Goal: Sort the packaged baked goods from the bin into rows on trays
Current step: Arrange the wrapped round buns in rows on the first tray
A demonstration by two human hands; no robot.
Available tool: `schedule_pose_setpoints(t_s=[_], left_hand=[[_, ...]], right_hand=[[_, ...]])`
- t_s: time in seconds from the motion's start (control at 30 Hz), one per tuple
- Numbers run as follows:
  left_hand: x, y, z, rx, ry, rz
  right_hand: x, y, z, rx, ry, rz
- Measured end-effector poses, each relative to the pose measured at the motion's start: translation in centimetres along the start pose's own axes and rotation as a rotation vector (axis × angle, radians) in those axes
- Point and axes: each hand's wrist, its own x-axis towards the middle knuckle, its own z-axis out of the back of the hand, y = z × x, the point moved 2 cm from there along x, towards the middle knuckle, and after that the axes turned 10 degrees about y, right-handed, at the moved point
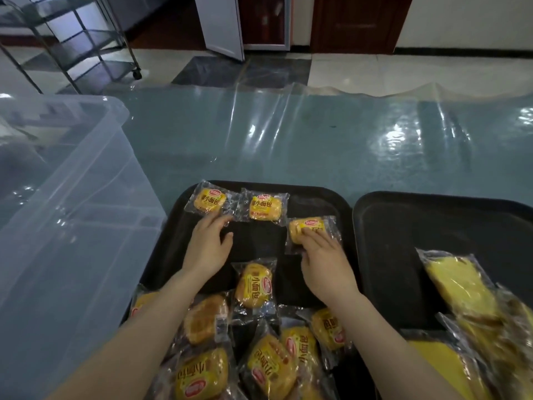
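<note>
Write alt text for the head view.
The right hand sets a third wrapped bun into a row on the left black tray, and the left hand touches the first bun. Loose buns crowd the near edge.

This looks like a food-service or bakery back room rather than a home. A wheeled steel shelf rack (78, 44) stands at upper left on a glossy tiled floor (360, 70). The work table (288, 140) is covered in clear plastic sheeting, with black catering trays (432, 220) at the lower right.
</note>
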Motion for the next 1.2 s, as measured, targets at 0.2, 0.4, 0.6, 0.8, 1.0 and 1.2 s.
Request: schedule_pose_setpoints(t_s=[0.2, 0.4, 0.6, 0.8, 1.0, 1.2], left_hand=[[3.8, 1.5, -0.7, 0.333, 0.266, 0.062], [4.4, 1.2, -1.8, 0.302, 0.328, 0.126], [4.5, 0.3, -1.8, 0.253, 0.258, 0.176], [3.0, -0.4, -1.5, 0.386, 0.129, -0.014], [1.4, -1.6, -0.4, 0.143, 0.209, -0.08], [-4.9, -0.8, 1.6, -0.151, 0.176, 0.091]], right_hand=[[1.7, -0.8, -0.6, -0.018, 0.113, 0.004], [4.6, -1.5, -0.2, 0.026, 0.129, 0.019], [5.6, -1.3, 0.0, 0.001, 0.102, 0.037], [5.5, -0.2, 0.3, -0.025, -0.004, 0.007], [3.5, 1.7, 0.9, 0.209, -0.038, 0.037], [-0.4, 4.8, 0.1, 0.268, 0.243, 0.019]])
